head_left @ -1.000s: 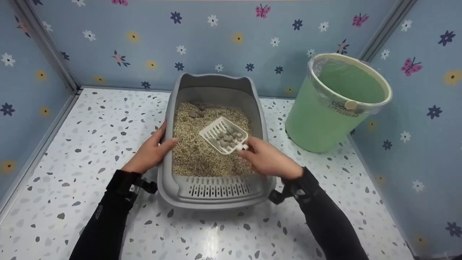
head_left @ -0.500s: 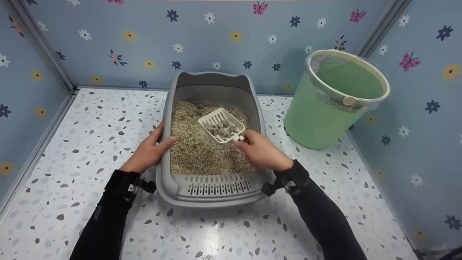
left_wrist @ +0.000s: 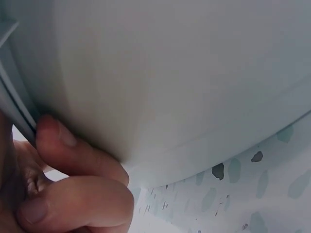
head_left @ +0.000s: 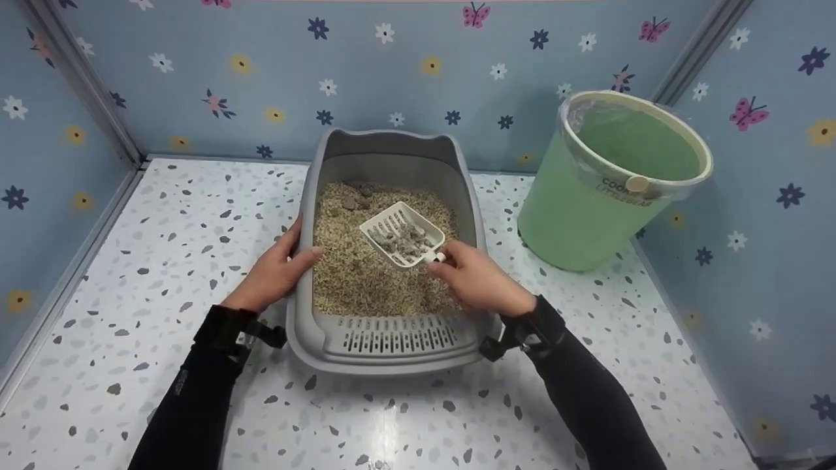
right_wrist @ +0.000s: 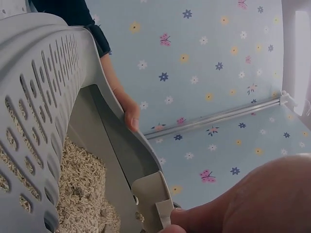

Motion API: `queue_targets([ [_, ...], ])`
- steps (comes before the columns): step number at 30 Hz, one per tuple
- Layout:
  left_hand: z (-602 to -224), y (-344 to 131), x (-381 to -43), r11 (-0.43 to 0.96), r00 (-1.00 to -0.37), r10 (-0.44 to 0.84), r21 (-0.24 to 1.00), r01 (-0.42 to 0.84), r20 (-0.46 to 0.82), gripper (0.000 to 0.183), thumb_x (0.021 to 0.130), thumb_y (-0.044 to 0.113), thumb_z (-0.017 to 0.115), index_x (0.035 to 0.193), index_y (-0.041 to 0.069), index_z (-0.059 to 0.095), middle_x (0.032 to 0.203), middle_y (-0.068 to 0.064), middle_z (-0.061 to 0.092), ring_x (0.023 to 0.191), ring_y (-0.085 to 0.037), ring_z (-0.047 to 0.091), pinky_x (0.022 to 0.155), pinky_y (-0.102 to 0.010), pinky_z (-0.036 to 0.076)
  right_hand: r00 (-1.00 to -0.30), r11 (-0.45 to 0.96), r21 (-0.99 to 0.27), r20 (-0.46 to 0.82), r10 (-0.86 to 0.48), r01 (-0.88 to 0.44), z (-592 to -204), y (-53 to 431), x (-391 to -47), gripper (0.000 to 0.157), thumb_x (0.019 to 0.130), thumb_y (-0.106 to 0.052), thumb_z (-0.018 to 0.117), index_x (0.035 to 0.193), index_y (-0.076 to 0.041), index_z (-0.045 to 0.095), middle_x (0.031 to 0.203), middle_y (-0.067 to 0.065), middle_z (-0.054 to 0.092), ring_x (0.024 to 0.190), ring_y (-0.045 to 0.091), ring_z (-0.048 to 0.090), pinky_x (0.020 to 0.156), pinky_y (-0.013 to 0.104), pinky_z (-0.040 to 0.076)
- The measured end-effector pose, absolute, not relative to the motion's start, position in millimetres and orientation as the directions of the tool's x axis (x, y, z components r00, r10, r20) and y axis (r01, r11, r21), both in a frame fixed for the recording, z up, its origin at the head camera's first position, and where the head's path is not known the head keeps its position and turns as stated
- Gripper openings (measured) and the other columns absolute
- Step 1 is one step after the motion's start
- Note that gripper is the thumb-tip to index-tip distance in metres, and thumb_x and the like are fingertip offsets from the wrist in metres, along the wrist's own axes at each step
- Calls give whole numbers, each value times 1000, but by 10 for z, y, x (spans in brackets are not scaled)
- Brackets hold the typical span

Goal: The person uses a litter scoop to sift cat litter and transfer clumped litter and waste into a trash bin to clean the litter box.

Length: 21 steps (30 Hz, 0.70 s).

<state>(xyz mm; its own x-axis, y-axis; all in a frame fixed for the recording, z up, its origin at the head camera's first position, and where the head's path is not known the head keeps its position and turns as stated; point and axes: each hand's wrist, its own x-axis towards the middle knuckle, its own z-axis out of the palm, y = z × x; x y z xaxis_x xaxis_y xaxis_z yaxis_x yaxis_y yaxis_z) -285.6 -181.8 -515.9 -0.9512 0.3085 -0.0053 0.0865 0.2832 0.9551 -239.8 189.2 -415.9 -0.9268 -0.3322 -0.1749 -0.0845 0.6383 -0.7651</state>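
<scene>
A grey litter box (head_left: pixel 392 361) holds pellet litter (head_left: pixel 353 281), with dark clumps (head_left: pixel 356 199) at its far left. My left hand (head_left: pixel 271 277) grips the box's left side, thumb over the rim; in the left wrist view its fingers (left_wrist: pixel 82 160) curl below the rim against the outer wall. My right hand (head_left: pixel 483 277) pinches the handle of an off-white litter scoop (head_left: pixel 426 225) over the litter. Greyish clumps (head_left: pixel 406 241) lie on its slotted bottom. The right wrist view shows the scoop's outer side (right_wrist: pixel 149 191) above the box and the right thumb at its handle.
To the right of the box stands a green trash bin (head_left: pixel 575 215) with a clear liner folded over its cream rim. Flower-patterned wall panels (head_left: pixel 366 65) rise behind and at both sides. The speckled white surface (head_left: pixel 196 215) lies under the box and bin.
The scoop has shifted slightly away from me, then a little back, still level over the litter. The clumps on it have moved and spread flatter. My left hand stays on the rim.
</scene>
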Motion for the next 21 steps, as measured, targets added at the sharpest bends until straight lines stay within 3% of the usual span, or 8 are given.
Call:
queue_targets([
  [4, -5159, -1815, -2864, 294, -953, 304, 952, 90, -4, 85, 113, 57, 61, 178, 45, 8, 186, -10, 9, 167, -47, 19, 133, -65, 24, -932, 650, -757, -184, -313, -69, -4125, 1910, -2399, 20, 115, -30, 64, 113, -11, 62, 79, -3, 53, 61, 13, 49, 51, 30, 47],
  [13, -5155, -1814, -2852, 289, -955, 296, 954, 84, -5, 86, 112, 57, 62, 178, 44, 10, 185, -15, 13, 158, -52, 36, 124, -67, 40, -932, 649, -759, -197, -306, -53, -4058, 1948, -2395, 21, 116, -31, 63, 117, -11, 62, 78, -2, 53, 57, 13, 48, 48, 29, 47],
  [21, -5143, -1808, -2862, 283, -955, 297, 956, 79, -10, 86, 112, 56, 62, 178, 44, 10, 186, -11, 10, 164, -48, 26, 131, -65, 31, -941, 649, -755, -149, -304, -90, -3967, 2039, -2432, 19, 115, -28, 65, 116, -9, 65, 80, -1, 57, 60, 14, 53, 52, 31, 52],
])
